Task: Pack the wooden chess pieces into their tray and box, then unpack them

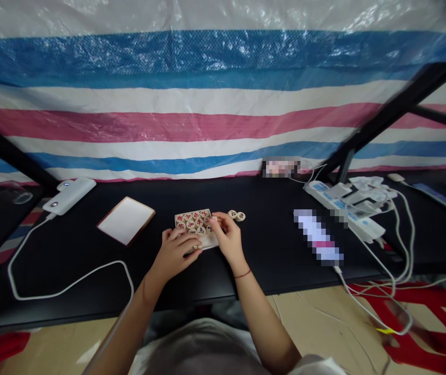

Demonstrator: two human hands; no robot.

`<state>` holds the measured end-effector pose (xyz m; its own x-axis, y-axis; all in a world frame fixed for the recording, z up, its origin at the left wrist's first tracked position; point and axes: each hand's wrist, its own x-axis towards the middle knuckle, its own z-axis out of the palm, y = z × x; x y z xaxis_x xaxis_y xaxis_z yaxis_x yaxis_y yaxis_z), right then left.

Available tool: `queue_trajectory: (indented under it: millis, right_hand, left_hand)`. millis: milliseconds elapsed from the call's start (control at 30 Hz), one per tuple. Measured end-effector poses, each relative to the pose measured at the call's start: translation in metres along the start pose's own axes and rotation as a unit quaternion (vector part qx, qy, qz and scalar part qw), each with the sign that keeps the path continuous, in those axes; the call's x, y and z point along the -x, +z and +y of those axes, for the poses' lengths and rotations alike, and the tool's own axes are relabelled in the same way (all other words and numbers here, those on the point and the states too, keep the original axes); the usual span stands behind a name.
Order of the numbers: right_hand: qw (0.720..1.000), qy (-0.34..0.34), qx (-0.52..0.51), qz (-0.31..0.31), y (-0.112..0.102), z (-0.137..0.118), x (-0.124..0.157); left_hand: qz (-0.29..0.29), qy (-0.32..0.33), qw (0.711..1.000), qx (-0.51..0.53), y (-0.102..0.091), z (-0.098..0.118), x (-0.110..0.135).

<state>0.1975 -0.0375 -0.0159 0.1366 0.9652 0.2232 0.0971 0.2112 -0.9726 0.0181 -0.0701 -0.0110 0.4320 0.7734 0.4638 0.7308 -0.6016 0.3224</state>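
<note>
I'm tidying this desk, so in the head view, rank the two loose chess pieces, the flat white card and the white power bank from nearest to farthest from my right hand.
From the right hand:
1. two loose chess pieces, just beyond it, slightly right.
2. flat white card, left of both hands.
3. white power bank, far left, towards the back.

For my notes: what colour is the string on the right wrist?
The string is red; head view.

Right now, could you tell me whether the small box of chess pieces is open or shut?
Open: its round pieces show uncovered from above; the left hand and right hand rest on the box.
</note>
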Motion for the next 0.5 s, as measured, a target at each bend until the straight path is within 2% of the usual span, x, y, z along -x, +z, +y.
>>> queue_trajectory:
  millis: [233, 500]
  right_hand:
    - [1.000, -0.010, 0.021, -0.015, -0.0014, -0.0006, 0.0041]
    - [0.998, -0.029, 0.055, -0.027, -0.0026, -0.0019, 0.0067]
  left_hand:
    - [-0.014, 0.005, 1.000, -0.002, 0.0036, -0.0016, 0.0023]
    - [-0.001, 0.016, 1.000, -0.027, 0.0061, -0.0001, 0.0031]
